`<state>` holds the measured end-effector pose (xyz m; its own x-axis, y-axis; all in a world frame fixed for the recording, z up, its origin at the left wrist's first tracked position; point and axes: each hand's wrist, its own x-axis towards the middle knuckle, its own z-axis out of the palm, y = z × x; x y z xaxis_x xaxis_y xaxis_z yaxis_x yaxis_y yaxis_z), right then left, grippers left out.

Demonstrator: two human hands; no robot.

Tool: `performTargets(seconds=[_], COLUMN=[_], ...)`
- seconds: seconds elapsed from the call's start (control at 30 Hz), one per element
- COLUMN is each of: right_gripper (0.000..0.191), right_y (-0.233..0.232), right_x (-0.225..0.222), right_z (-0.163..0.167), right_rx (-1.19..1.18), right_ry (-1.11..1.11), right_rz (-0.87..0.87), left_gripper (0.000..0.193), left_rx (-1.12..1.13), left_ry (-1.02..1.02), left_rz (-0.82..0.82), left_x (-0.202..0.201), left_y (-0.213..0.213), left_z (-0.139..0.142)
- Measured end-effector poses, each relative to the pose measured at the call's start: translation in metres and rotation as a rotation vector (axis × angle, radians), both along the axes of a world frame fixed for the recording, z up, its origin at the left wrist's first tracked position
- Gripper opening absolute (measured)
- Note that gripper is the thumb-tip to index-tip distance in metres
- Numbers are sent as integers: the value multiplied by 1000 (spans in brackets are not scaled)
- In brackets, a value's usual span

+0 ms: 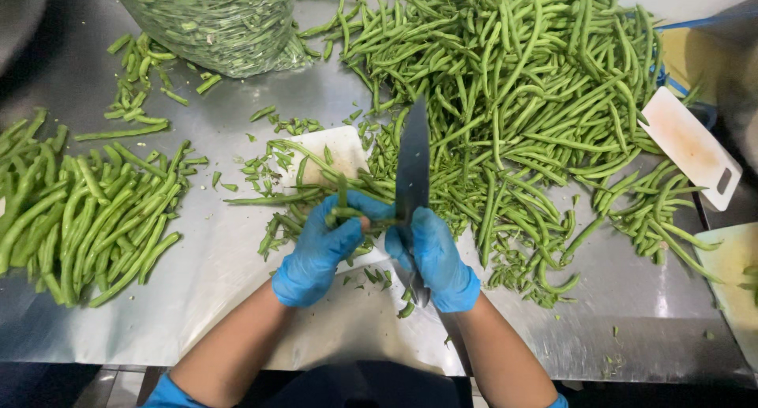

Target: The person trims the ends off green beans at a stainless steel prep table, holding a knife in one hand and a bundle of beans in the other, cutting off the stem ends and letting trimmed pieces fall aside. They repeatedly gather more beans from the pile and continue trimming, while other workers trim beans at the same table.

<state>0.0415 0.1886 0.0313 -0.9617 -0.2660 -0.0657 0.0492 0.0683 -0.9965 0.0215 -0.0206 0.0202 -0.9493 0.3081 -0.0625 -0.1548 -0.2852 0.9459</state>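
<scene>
Stainless worktop [237,297] is covered with green beans: big loose pile [521,84] at upper right, trimmed batch [87,218] laid out at far left. Small bunch of beans [341,203] is clenched in the left hand [320,254], blue-gloved, over a white cutting board [335,151]. Knife [412,167] is gripped at the handle by the right hand [430,254], dark blade pointing away. Beans are judged light, stiff, snappable; best held mid-length, bunched. Clear plastic bag [217,21] of cut beans sits at top left; a second white board [691,144] lies at right. No labels can be made out.
</scene>
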Motion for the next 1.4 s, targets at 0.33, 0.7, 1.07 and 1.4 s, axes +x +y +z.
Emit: performTargets(seconds=[0.33,0.7,1.07,1.4], right_gripper=[75,65,67,60], right_y=[9,38,29,9], right_x=[-1,-28,-26,-10], right_z=[6,27,26,20], right_rx=[46,-206,67,225], right_ry=[81,102,-46,154], right_rz=[91,-532,-283,-147], left_gripper=[34,19,29,36], left_rx=[-115,-1196,-1221,-690], left_ry=[26,532,776,425], left_rz=[-326,-71,-158,-12], left_x=[-9,-20,-28,-21], left_y=[-17,-40,-25,-16], left_z=[22,22,-16,11])
